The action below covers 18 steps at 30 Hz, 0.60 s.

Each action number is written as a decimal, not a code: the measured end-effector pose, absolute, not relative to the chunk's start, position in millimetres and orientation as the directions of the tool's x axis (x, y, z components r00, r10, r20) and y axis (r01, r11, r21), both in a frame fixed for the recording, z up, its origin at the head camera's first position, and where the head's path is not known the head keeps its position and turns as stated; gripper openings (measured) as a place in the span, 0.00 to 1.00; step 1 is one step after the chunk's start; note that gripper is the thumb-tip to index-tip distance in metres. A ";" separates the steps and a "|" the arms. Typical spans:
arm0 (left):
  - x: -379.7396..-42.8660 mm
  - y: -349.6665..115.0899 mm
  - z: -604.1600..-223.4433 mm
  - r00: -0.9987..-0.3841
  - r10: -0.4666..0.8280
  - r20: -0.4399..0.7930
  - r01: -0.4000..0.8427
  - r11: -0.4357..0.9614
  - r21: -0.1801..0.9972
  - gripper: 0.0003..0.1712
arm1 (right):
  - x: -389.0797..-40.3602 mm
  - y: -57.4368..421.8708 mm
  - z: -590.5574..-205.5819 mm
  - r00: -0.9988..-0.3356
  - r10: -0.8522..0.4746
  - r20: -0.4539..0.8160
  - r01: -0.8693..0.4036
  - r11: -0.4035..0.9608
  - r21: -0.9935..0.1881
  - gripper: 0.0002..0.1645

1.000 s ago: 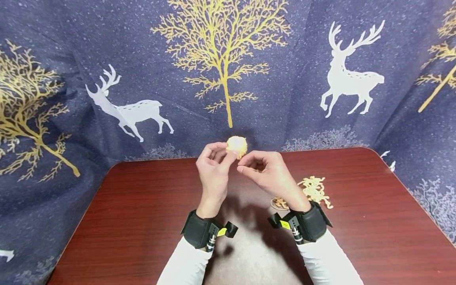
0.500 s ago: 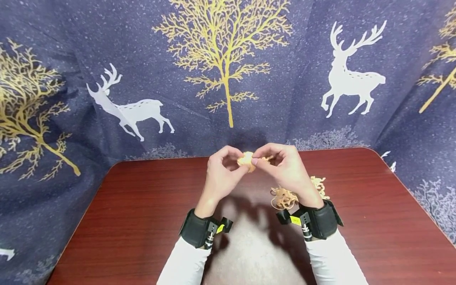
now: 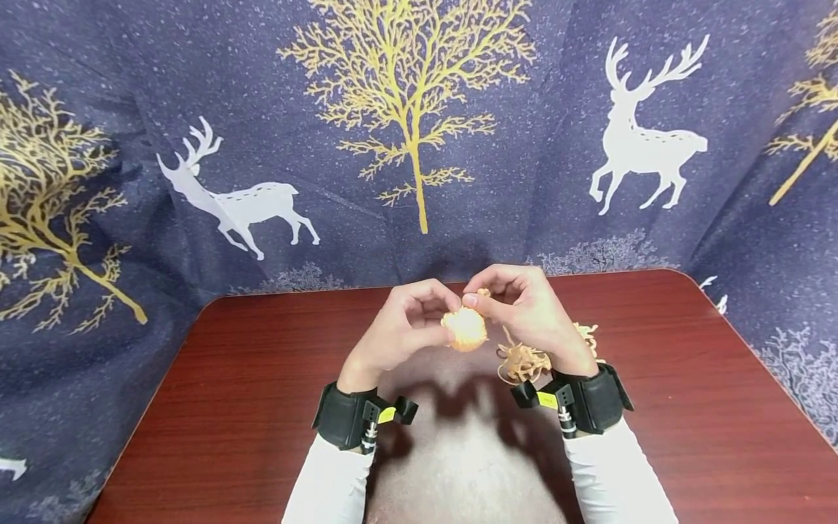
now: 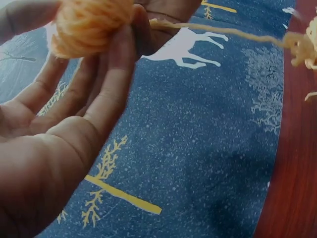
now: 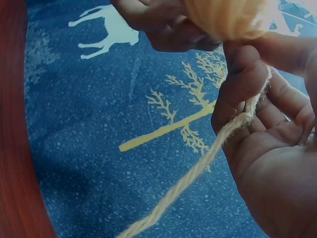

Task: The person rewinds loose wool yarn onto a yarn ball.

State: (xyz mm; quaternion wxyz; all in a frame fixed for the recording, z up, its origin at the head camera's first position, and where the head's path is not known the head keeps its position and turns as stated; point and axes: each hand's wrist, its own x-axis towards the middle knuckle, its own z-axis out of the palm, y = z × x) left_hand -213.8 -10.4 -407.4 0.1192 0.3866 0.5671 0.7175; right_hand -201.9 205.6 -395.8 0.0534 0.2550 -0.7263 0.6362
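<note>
A small wound ball of pale yellow-orange yarn (image 3: pixel 466 331) is held up over the table's far half. My left hand (image 3: pixel 401 329) grips it between thumb and fingers; the left wrist view shows the wound strands of the yarn ball (image 4: pixel 91 27) at the fingertips. Close against its upper right side, my right hand (image 3: pixel 527 309) pinches the yarn strand with thumb and forefinger. In the right wrist view, the strand (image 5: pixel 183 186) passes through the curled right fingers and trails away. The left wrist view has the strand (image 4: pixel 223 30) running toward loose yarn on the table.
A loose tangle of yarn (image 3: pixel 524 362) lies on the reddish-brown table (image 3: pixel 262 393) below the right hand. Another yarn heap (image 3: pixel 587 338) sits partly hidden behind the right wrist. A dark blue cloth (image 3: pixel 366 211) with trees and deer hangs behind the table.
The yarn ball has come lower and to the right with my left hand. My right hand, apart from the ball one second ago, has moved right and now meets it.
</note>
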 end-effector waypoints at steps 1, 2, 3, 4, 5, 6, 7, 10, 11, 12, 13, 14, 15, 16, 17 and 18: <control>-213.5 -10.1 -407.1 -0.679 0.591 0.436 0.269 -0.353 0.896 0.14 | -202.6 205.6 -396.6 -0.867 -0.299 0.399 -0.432 0.051 -0.900 0.05; -213.4 -9.6 -406.9 -0.690 0.565 0.452 0.269 -0.379 0.885 0.13 | -203.4 205.6 -397.5 -0.869 -0.295 0.396 -0.427 0.044 -0.903 0.05; -213.2 -9.1 -406.7 -0.706 0.535 0.464 0.268 -0.405 0.874 0.13 | -204.2 205.5 -398.2 -0.872 -0.291 0.394 -0.423 0.040 -0.905 0.05; -213.0 -8.6 -406.4 -0.724 0.502 0.474 0.265 -0.431 0.862 0.14 | -204.9 205.1 -399.0 -0.873 -0.289 0.393 -0.422 0.044 -0.905 0.05; -212.7 -8.4 -405.9 -0.744 0.465 0.479 0.261 -0.459 0.850 0.15 | -205.6 204.5 -399.8 -0.873 -0.289 0.392 -0.423 0.051 -0.905 0.05; -212.4 -8.0 -405.4 -0.766 0.429 0.478 0.249 -0.489 0.836 0.16 | -206.0 203.6 -400.2 -0.874 -0.290 0.389 -0.422 0.057 -0.905 0.06; -212.1 -7.6 -404.7 -0.788 0.394 0.473 0.234 -0.518 0.822 0.17 | -206.1 202.5 -400.4 -0.877 -0.289 0.385 -0.420 0.070 -0.905 0.06; -211.8 -6.5 -403.7 -0.853 0.283 0.439 0.213 -0.580 0.787 0.18 | -205.5 198.1 -400.2 -0.879 -0.284 0.383 -0.434 0.144 -0.889 0.05; -211.9 -6.0 -403.5 -0.871 0.245 0.425 0.214 -0.590 0.778 0.18 | -205.2 196.5 -400.2 -0.880 -0.284 0.382 -0.437 0.167 -0.884 0.04; -212.2 -5.2 -403.2 -0.887 0.205 0.413 0.222 -0.594 0.773 0.18 | -204.7 195.0 -400.0 -0.881 -0.284 0.380 -0.440 0.194 -0.877 0.04; -212.7 -4.5 -403.0 -0.899 0.161 0.408 0.245 -0.587 0.772 0.18 | -204.1 193.6 -399.8 -0.881 -0.285 0.378 -0.444 0.219 -0.869 0.04; -213.3 -3.6 -403.1 -0.906 0.114 0.408 0.277 -0.569 0.775 0.18 | -203.3 192.3 -399.5 -0.881 -0.285 0.376 -0.447 0.243 -0.861 0.03; -214.3 -2.7 -403.3 -0.909 0.069 0.411 0.313 -0.539 0.782 0.17 | -202.4 191.3 -398.9 -0.882 -0.286 0.373 -0.447 0.263 -0.855 0.03; -215.0 -1.8 -403.4 -0.906 0.027 0.422 0.354 -0.497 0.792 0.16 | -201.6 190.5 -398.3 -0.883 -0.287 0.371 -0.448 0.280 -0.849 0.03; -216.0 -0.9 -403.8 -0.901 -0.010 0.434 0.393 -0.445 0.805 0.14 | -200.9 189.8 -398.0 -0.884 -0.289 0.367 -0.447 0.295 -0.844 0.04; -217.1 -0.2 -404.5 -0.894 -0.042 0.446 0.426 -0.386 0.818 0.13 | -199.9 189.3 -397.1 -0.885 -0.289 0.364 -0.446 0.308 -0.841 0.04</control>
